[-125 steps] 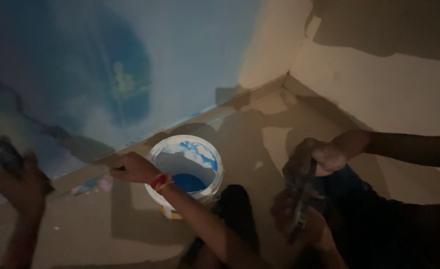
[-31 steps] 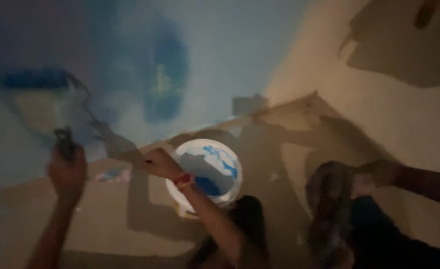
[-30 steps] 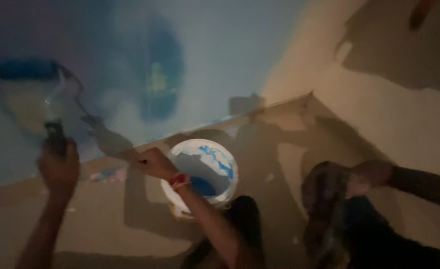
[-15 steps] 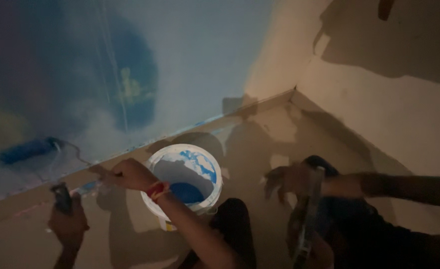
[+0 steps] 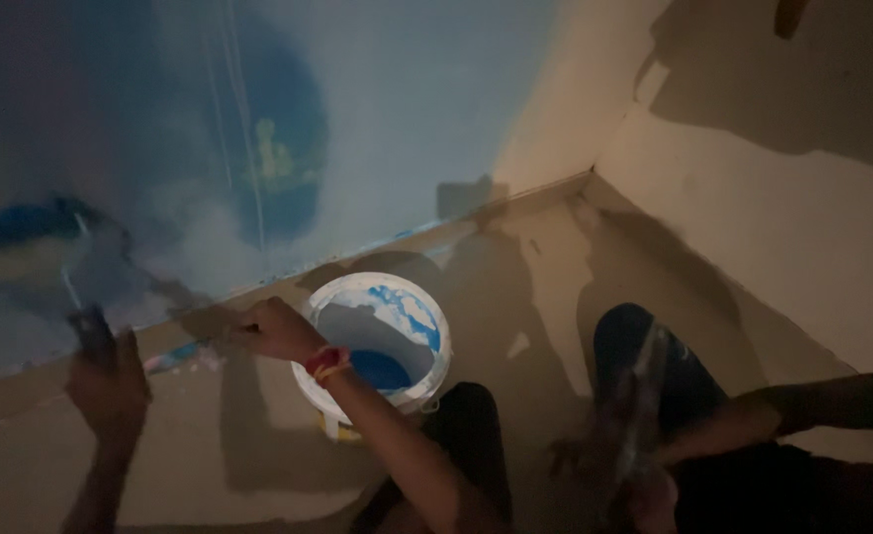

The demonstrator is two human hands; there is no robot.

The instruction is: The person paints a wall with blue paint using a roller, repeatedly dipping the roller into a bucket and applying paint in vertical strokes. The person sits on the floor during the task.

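The person squats in a dim corner. Their left hand (image 5: 276, 331), with a red band (image 5: 325, 362) at the wrist, reaches forward to where the blue-painted wall (image 5: 407, 119) meets the floor (image 5: 515, 287). Its fingers are curled in together, knuckles up. The light is too poor to tell whether they close on anything. The hand sits just left of the white bucket (image 5: 332, 297), probably so the paint is close by.

The bucket stands on the floor near the wall, between the left hand and the person's dark-clad left knee (image 5: 471, 435). A pool of blue paint (image 5: 379, 371) lies in its bottom, with blue smears up the inner side (it looks well used).

The right arm comes in from the right edge and crosses the right knee (image 5: 644, 346). The right hand (image 5: 580, 465) hangs low and near and is badly blurred, so its grip cannot be told. A long paint-smeared tool (image 5: 639, 405) shows beside it, upright against the leg. It may be held there or only resting.

At far left, a co-worker's hand (image 5: 108, 381) is wrapped round the dark handle (image 5: 90, 326) of a paint roller (image 5: 21, 222), raised so the blue sleeve lies against the wall. The beige side wall (image 5: 753, 218) on the right is unpainted.
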